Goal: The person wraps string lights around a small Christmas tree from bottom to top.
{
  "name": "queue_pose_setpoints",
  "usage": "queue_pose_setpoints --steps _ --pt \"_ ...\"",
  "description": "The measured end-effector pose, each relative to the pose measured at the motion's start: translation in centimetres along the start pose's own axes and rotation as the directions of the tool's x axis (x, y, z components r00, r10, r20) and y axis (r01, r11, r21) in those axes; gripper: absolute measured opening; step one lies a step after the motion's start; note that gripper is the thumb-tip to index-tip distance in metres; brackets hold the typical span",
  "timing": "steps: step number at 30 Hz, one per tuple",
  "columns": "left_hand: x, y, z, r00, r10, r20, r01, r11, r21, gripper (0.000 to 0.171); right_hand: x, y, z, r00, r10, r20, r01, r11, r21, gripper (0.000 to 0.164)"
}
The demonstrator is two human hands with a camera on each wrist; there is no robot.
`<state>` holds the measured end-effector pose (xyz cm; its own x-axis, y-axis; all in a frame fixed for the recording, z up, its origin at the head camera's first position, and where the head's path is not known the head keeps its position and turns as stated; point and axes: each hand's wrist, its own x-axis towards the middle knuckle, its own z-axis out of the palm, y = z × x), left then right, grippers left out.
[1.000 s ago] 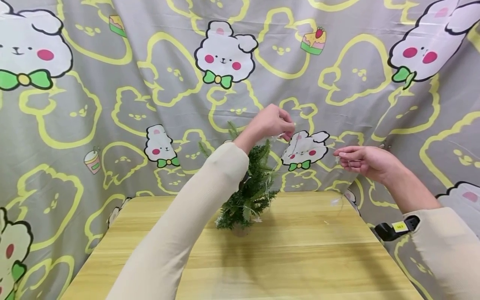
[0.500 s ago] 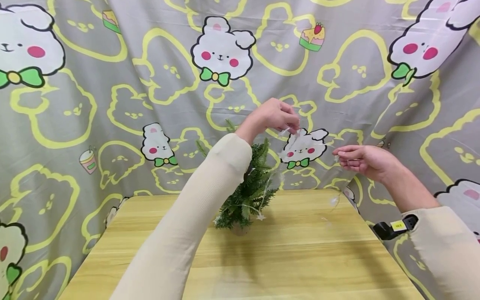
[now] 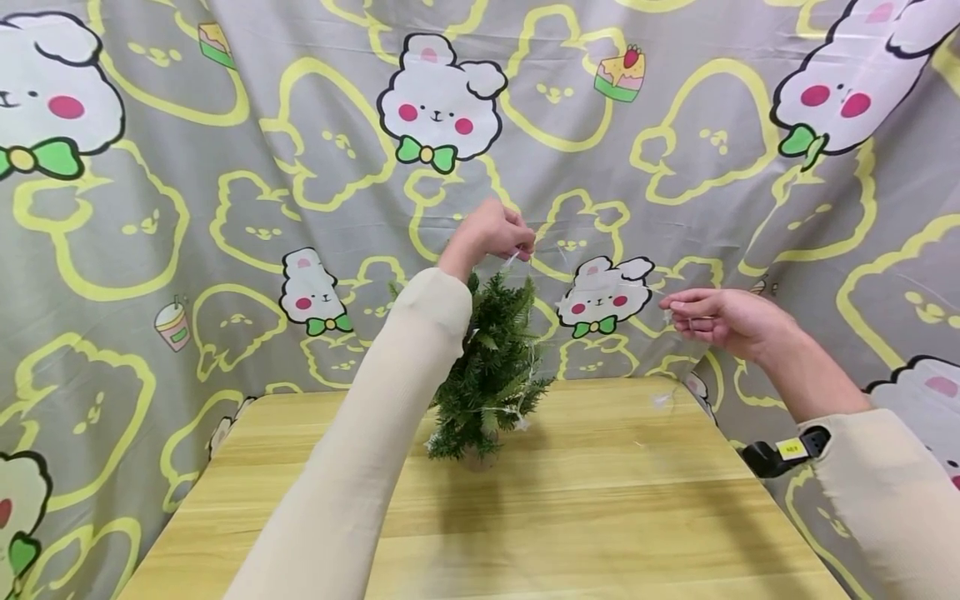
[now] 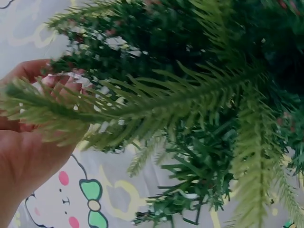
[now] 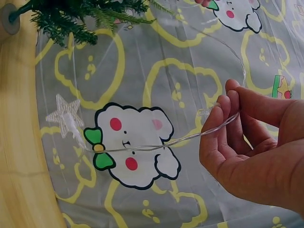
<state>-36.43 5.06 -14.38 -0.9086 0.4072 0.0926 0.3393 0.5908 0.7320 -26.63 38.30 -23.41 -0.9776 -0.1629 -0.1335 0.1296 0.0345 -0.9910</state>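
A small artificial Christmas tree (image 3: 487,367) stands upright on its round base (image 3: 478,461). My left hand (image 3: 498,232) is over the treetop, pinching a clear string of star lights. Its fingers are partly hidden behind green branches (image 4: 190,95) in the left wrist view. Off to the tree's right, my right hand (image 3: 731,325) pinches the same light string (image 5: 185,139) between thumb and fingertips. A clear star light (image 5: 64,116) dangles from the wire below this hand. Part of the string lies on the tree's right side, with another star (image 3: 522,422) low among the branches.
The tree rests toward the back of a wooden table (image 3: 600,500). A grey patterned curtain (image 3: 247,50) hangs close behind and along both sides. A black device with a yellow label (image 3: 789,451) is strapped to my right wrist.
My left hand first rose slightly to the right, then moved left over the treetop, drawing the light string along. My right hand has stayed almost in place, still holding the wire.
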Motion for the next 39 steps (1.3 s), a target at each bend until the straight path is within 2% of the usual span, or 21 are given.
queue_pose_setpoints --steps 4,7,12,14,16,20,23,26,28,31,33,35,39 --pt "0.1 -0.5 -0.2 1.0 -0.017 -0.002 0.017 0.995 0.098 0.021 0.2 -0.1 0.2 1.0 0.011 0.007 -0.011 1.0 0.003 0.029" --pt "0.2 -1.0 -0.3 0.999 -0.035 -0.016 0.037 0.981 0.19 0.02 0.3 -0.1 0.4 1.0 0.017 0.005 -0.017 1.0 0.007 0.029" --pt "0.2 -1.8 -0.5 0.997 -0.07 -0.043 0.079 0.962 0.26 0.016 0.2 -0.2 0.5 1.0 0.019 0.001 -0.019 1.0 0.018 0.03" --pt "0.1 -2.2 -0.6 0.996 -0.076 -0.047 0.087 0.952 0.293 0.023 0.1 -0.3 0.5 1.0 0.017 0.005 -0.017 1.0 0.014 0.031" --pt "0.0 -2.4 -0.8 0.995 -0.089 -0.042 0.097 0.95 0.297 0.024 0.2 -0.3 0.5 1.0 0.015 0.01 -0.015 1.0 0.006 0.031" --pt "-0.4 -2.8 -1.2 0.993 -0.12 -0.014 0.12 0.956 0.268 0.013 0.3 -0.4 0.6 1.0 0.014 0.02 -0.014 1.0 -0.002 0.03" --pt "-0.6 -3.0 -1.6 0.992 -0.122 -0.005 0.12 0.961 0.25 0.017 0.3 -0.5 0.7 1.0 0.01 0.025 -0.01 1.0 0.003 0.03" --pt "-0.8 -2.8 -2.0 0.995 -0.098 -0.015 0.099 0.968 0.23 0.016 0.3 -0.6 0.8 1.0 0.005 0.028 -0.005 1.0 0.0 0.031" --pt "-1.2 -2.4 -2.2 0.997 -0.078 -0.012 0.079 0.983 0.164 0.014 0.3 -0.6 0.9 1.0 0.0 0.031 0.0 1.0 -0.006 0.03" --pt "-1.9 -1.3 -2.3 1.0 -0.01 0.007 0.009 0.994 0.112 0.016 0.3 -0.7 1.1 0.999 -0.011 0.037 0.012 1.0 -0.023 0.029" --pt "-2.4 -0.5 -1.9 0.999 0.04 0.025 -0.042 0.995 0.092 0.017 0.2 -0.8 1.2 0.999 -0.019 0.047 0.02 0.999 -0.028 0.028" --pt "-2.8 0.5 -1.3 0.995 0.09 0.048 -0.095 0.989 0.117 0.018 0.1 -0.9 1.5 0.998 -0.024 0.055 0.026 0.999 -0.035 0.027" --pt "-3.4 2.2 0.5 0.981 0.156 0.113 -0.17 0.978 0.124 0.018 0.0 -1.2 2.3 0.996 -0.029 0.079 0.033 0.998 -0.049 0.026"
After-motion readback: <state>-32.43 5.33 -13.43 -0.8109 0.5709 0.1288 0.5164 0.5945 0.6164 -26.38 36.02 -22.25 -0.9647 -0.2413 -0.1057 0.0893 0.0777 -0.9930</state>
